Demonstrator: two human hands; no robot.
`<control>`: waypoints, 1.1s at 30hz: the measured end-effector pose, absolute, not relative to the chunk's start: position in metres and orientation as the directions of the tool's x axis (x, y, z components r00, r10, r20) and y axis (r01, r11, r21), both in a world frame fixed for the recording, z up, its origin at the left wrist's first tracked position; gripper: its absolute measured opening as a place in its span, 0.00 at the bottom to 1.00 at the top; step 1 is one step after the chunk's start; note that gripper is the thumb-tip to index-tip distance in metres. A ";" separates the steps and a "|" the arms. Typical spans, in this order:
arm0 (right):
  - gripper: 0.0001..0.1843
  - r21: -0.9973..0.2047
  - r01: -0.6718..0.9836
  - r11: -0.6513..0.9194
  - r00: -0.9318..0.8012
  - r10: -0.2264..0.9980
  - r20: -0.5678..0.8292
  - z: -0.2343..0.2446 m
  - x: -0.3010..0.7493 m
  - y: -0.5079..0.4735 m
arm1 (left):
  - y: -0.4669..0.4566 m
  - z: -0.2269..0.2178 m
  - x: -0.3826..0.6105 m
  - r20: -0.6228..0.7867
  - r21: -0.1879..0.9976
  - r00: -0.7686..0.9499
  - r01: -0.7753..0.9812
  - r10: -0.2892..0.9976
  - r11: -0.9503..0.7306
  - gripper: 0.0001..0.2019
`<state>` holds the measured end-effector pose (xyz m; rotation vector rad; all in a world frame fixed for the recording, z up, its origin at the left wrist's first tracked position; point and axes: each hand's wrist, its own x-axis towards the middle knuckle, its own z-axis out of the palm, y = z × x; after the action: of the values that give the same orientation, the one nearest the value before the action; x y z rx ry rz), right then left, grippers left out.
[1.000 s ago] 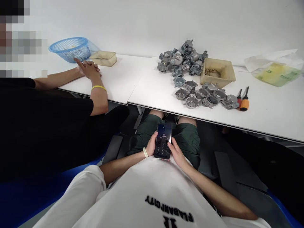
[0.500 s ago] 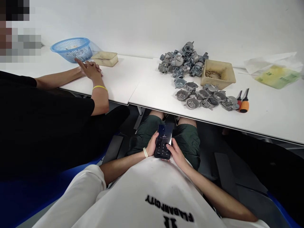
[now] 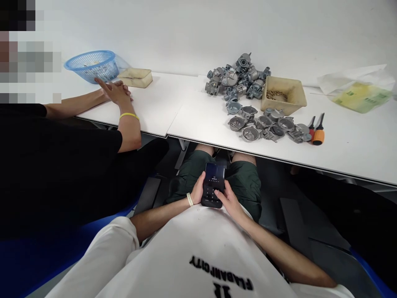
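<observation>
Down in my lap is a black smartphone, its screen lit with a number keypad. My left hand is closed along its left edge. On the other side, my right hand grips the right edge, and its thumb lies over the keypad. The fingers behind the phone are hidden. On the white table beyond my knees stand several open metal carburetor bowls and, behind them, a heap of carburetors.
A beige bin holds small brass parts. Nearby lie an orange-handled screwdriver, a red-handled one and a yellow-green plastic bag. At left, a co-worker's hands rest near a blue basket and a shallow tray.
My right thumb has shifted slightly left across the keypad. Both hands keep hold of the phone, and the things on the table stay put.
</observation>
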<state>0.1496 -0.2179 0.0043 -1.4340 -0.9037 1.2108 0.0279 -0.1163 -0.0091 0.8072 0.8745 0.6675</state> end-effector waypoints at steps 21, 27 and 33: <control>0.18 -0.964 -0.074 -0.257 0.210 0.941 -0.267 0.003 0.152 -0.219 | -0.113 -0.010 0.031 -0.319 0.841 0.512 -0.234 0.797 0.487 0.14; 0.19 -0.962 -0.080 -0.261 0.207 0.940 -0.272 0.003 0.152 -0.219 | -0.112 -0.006 0.028 -0.296 0.889 0.487 -0.175 0.821 0.424 0.13; 0.18 -0.964 -0.072 -0.255 0.209 0.941 -0.264 0.003 0.152 -0.220 | -0.112 -0.005 0.027 -0.307 0.877 0.495 -0.186 0.813 0.444 0.12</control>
<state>0.1518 -0.2195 0.0029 -1.4606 -0.8762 1.2490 0.0272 -0.1124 -0.0052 0.8981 0.8282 0.7158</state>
